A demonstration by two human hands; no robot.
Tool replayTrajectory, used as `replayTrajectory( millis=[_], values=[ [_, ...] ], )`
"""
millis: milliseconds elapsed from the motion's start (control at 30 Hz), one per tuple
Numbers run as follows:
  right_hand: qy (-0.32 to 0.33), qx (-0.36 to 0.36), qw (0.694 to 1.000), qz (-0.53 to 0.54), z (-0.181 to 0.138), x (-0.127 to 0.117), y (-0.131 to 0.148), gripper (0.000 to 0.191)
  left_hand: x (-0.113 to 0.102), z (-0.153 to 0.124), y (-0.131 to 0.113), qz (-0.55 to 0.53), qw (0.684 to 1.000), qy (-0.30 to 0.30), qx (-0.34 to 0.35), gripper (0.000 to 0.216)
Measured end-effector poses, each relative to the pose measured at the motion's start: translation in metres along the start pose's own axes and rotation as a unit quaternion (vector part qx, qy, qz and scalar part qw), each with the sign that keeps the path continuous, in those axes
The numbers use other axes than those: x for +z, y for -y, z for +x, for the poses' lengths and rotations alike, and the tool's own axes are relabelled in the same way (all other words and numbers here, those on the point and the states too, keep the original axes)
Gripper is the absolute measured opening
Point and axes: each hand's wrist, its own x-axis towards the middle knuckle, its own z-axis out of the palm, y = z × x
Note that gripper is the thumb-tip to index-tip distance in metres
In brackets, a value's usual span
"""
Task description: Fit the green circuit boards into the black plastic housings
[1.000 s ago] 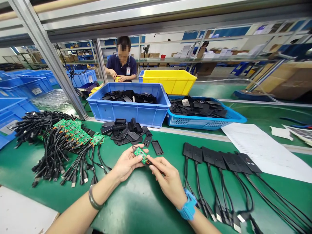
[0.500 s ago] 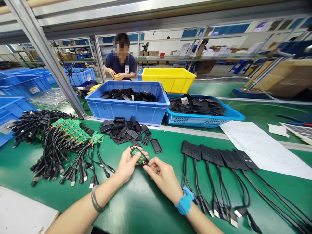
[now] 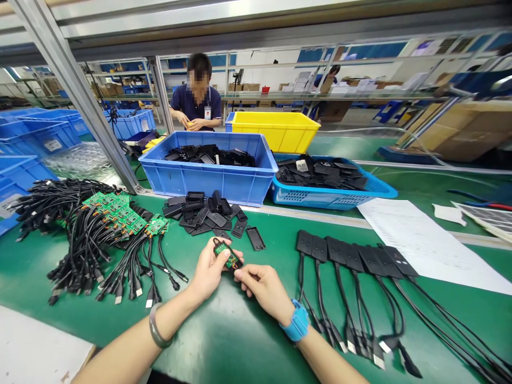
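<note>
Right at the far edge of the table (image 3: pixel 240 341) stand the containers. A deep blue crate (image 3: pixel 208 184) of hard, straight-walled plastic is filled to below its rim with matte black casing shells (image 3: pixel 212 156). Just beside its right wall, a shallow blue basket (image 3: pixel 320 198) with a slotted side holds a flatter heap of thin black covers (image 3: pixel 324 175). A yellow crate (image 3: pixel 276 133) sits behind both; its contents are hidden.

In front of the blue crate lies a loose pile of shells (image 3: pixel 208 213), rectangular and dull black. Toward the left edge, small green boards (image 3: pixel 116 210) lie in a tangle of glossy black cables (image 3: pixel 80 250). Toward the right, closed black units (image 3: pixel 352 256) lie side by side in a row, their cables trailing to the near edge and ending in metal plugs. A white paper sheet (image 3: pixel 420 240) lies flat beyond them.

Around the middle of the table, both hands meet on a green circuit board (image 3: pixel 226 257) seated in a black shell. The left hand (image 3: pixel 208 269) is curled, thumb and fingers pinching the shell's sides. The right hand (image 3: pixel 266 290) pinches the board's lower end between thumb and forefinger, with the other fingers folded. Whether the piece touches the smooth green mat cannot be told. A blue strap (image 3: pixel 295 322) wraps the right wrist.
</note>
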Motion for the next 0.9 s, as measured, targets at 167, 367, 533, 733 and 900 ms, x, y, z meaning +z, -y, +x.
replayTrajectory(
  millis=[167,367,533,733,900],
  values=[
    [-0.028,0.006,0.999,-0.04,0.004,0.001,-0.002,0.035,0.004,-0.001,-0.002,0.096,0.993,-0.02,0.065,0.027],
    [0.039,-0.046,0.992,-0.113,0.014,-0.008,0.005,0.032,0.002,0.005,-0.001,-0.056,0.995,-0.075,-0.024,0.044],
    [-0.043,-0.2,0.887,-0.413,0.055,-0.031,0.022,0.01,-0.008,0.016,0.003,-0.104,0.979,-0.156,-0.078,0.043],
    [-0.046,-0.223,0.857,-0.462,0.093,-0.028,0.026,0.007,-0.009,0.014,0.004,-0.098,0.988,-0.1,-0.062,0.036],
    [-0.086,-0.23,0.858,-0.452,0.09,-0.04,0.031,0.018,-0.009,0.014,0.004,-0.082,0.993,-0.068,-0.051,0.043]
  ],
)
